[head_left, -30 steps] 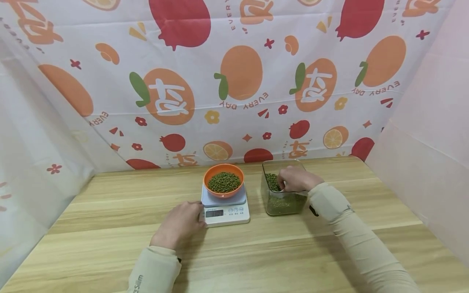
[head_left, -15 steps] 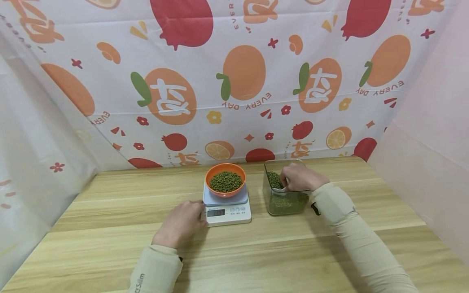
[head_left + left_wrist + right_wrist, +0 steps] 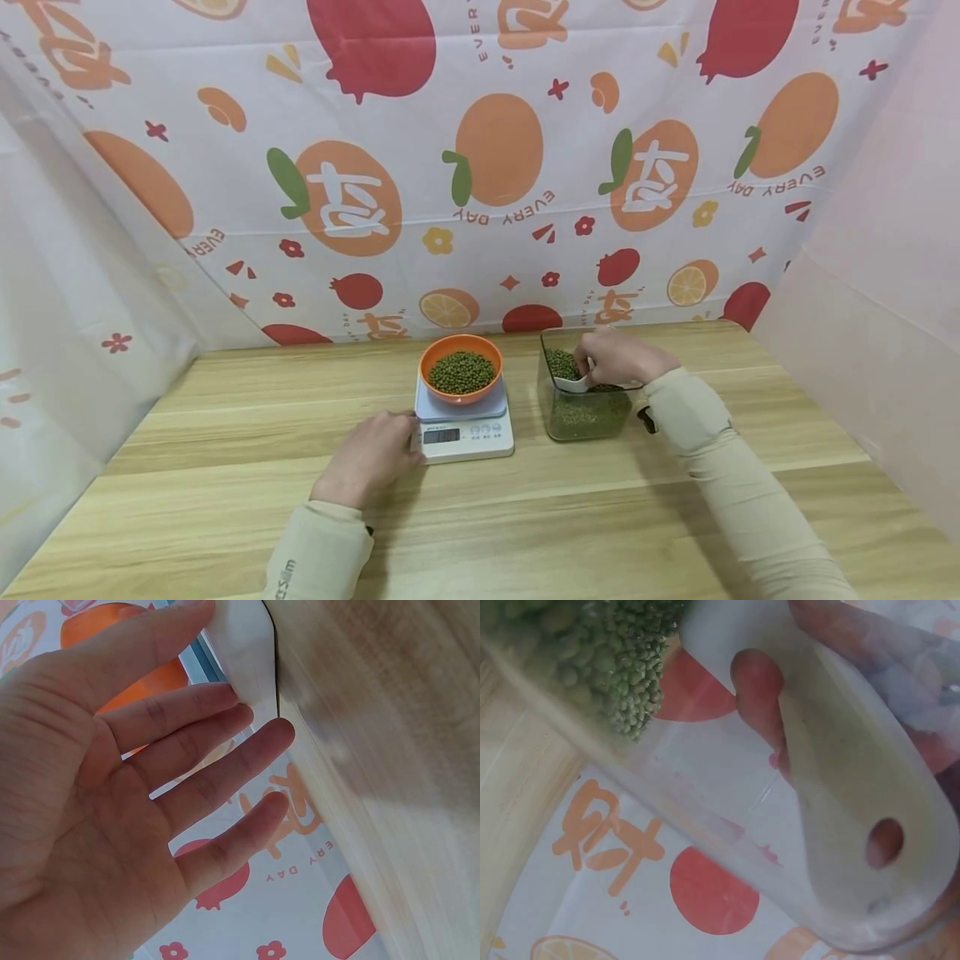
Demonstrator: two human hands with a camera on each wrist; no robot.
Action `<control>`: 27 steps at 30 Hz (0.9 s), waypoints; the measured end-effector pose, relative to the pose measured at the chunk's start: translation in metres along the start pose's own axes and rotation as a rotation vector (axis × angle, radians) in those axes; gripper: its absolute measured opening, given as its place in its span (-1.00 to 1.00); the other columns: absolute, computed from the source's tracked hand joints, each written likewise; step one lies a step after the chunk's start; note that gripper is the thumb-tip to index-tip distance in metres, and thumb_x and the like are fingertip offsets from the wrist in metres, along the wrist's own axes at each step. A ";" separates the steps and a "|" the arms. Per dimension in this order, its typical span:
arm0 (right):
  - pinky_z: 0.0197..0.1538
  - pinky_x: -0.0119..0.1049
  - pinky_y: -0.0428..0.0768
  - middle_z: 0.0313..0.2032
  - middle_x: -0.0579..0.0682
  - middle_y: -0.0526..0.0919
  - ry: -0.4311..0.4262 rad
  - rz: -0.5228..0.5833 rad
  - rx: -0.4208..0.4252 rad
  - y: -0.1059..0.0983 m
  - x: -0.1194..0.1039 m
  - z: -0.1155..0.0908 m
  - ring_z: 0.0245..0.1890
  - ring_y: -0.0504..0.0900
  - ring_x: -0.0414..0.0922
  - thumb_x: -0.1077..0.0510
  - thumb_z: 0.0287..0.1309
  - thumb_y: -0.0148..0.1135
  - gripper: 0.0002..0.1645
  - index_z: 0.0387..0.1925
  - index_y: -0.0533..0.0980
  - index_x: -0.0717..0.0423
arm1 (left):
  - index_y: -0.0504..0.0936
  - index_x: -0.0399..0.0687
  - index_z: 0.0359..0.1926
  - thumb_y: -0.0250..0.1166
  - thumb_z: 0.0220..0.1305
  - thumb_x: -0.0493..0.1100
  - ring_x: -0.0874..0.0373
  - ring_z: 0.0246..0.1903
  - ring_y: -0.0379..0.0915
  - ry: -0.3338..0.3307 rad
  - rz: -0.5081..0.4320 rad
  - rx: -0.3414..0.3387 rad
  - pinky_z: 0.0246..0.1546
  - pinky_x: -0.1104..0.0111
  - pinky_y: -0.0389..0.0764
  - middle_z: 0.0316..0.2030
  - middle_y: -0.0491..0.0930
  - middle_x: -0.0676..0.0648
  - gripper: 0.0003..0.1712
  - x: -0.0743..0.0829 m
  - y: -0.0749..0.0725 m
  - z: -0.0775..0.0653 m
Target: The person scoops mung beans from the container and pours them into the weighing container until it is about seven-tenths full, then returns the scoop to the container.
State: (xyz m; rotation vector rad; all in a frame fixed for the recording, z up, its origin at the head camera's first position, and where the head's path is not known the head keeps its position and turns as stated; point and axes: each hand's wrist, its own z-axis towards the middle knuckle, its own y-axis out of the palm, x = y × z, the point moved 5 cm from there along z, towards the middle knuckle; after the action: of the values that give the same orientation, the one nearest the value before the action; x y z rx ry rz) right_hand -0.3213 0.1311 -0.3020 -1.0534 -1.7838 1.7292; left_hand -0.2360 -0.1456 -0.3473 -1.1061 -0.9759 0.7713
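Passable lane just right of frame centre
Table (image 3: 527,433) shows between scale (image 3: 483,448) and container (image 3: 588,419); the right hand (image 3: 621,358), gripping a white scoop (image 3: 572,385), crowds the container's mouth (walls all round); the left hand (image 3: 369,460) bars the scale's left edge.

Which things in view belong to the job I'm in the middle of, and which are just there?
Apparently in the job:
orange bowl of green beans
kitchen scale under it, left hand at its edge
clear container with more beans
white scoop, held by the right hand

Just there:
wooden table
fruit-print cloth behind it
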 end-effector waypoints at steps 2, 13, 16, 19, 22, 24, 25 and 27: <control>-0.52 -0.34 0.32 -0.62 -0.12 0.45 -0.002 0.009 -0.006 -0.001 0.000 -0.001 -0.60 0.31 -0.21 0.23 -0.09 0.30 -0.77 -0.71 0.46 -0.01 | 0.55 -0.15 -0.53 0.37 -0.20 -0.29 0.20 -0.66 0.23 0.001 0.004 -0.002 -0.62 0.34 0.38 -0.63 0.44 0.04 -0.85 0.000 0.000 0.000; -0.54 -0.35 0.30 -0.64 -0.12 0.44 -0.008 0.044 0.007 -0.006 0.001 -0.004 -0.63 0.28 -0.23 0.25 -0.08 0.30 -0.77 -0.70 0.47 -0.01 | 0.54 -0.15 -0.56 0.34 -0.21 -0.32 0.21 -0.66 0.23 0.010 0.013 0.011 -0.61 0.34 0.39 -0.65 0.41 0.04 -0.87 0.000 0.000 0.001; -0.54 -0.35 0.30 -0.65 -0.12 0.44 -0.009 0.042 0.023 -0.007 0.000 -0.006 -0.63 0.27 -0.23 0.23 -0.08 0.31 -0.77 -0.70 0.47 0.00 | 0.54 -0.15 -0.55 0.37 -0.21 -0.29 0.21 -0.66 0.23 0.002 0.016 0.003 -0.61 0.34 0.40 -0.65 0.42 0.05 -0.85 0.000 0.001 0.000; -0.54 -0.35 0.32 -0.66 -0.13 0.45 -0.023 0.033 0.046 -0.007 -0.001 -0.008 -0.64 0.28 -0.24 0.23 -0.10 0.33 -0.77 -0.71 0.46 -0.01 | 0.56 -0.15 -0.52 0.40 -0.20 -0.26 0.21 -0.65 0.24 -0.006 0.018 -0.007 -0.60 0.33 0.40 -0.63 0.44 0.05 -0.83 0.000 0.002 0.000; -0.55 -0.35 0.33 -0.68 -0.15 0.46 -0.038 0.026 0.072 -0.008 -0.001 -0.011 -0.65 0.30 -0.24 0.25 -0.12 0.33 -0.76 -0.71 0.46 -0.02 | 0.57 -0.16 -0.50 0.40 -0.20 -0.26 0.21 -0.65 0.24 -0.006 0.021 -0.004 -0.59 0.33 0.41 -0.63 0.45 0.04 -0.82 0.000 0.003 -0.001; -0.54 -0.34 0.34 -0.67 -0.15 0.46 -0.037 0.025 0.089 -0.009 -0.001 -0.012 -0.64 0.30 -0.24 0.26 -0.13 0.31 -0.77 -0.71 0.47 -0.01 | 0.57 -0.16 -0.51 0.39 -0.20 -0.27 0.20 -0.65 0.24 -0.003 0.020 0.001 -0.60 0.33 0.40 -0.63 0.45 0.03 -0.84 0.000 0.003 -0.001; -0.55 -0.34 0.33 -0.68 -0.15 0.46 -0.041 0.025 0.098 -0.009 0.000 -0.013 -0.65 0.30 -0.24 0.27 -0.13 0.31 -0.78 -0.71 0.47 -0.01 | 0.57 -0.16 -0.51 0.38 -0.20 -0.27 0.20 -0.66 0.24 0.000 0.023 0.005 -0.61 0.32 0.40 -0.63 0.45 0.03 -0.84 0.000 0.003 -0.001; -0.55 -0.34 0.33 -0.67 -0.14 0.45 -0.041 0.021 0.117 -0.010 0.000 -0.014 -0.64 0.30 -0.23 0.28 -0.13 0.30 -0.78 -0.70 0.47 -0.01 | 0.57 -0.17 -0.50 0.38 -0.20 -0.28 0.20 -0.65 0.24 0.002 0.028 0.010 -0.61 0.31 0.41 -0.62 0.46 0.02 -0.84 0.000 0.003 -0.002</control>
State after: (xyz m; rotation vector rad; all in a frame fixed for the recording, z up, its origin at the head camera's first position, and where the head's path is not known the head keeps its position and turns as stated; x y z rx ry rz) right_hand -0.3123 0.1408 -0.2900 -0.9976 -1.6786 1.8565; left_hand -0.2348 -0.1455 -0.3504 -1.1137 -0.9557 0.7963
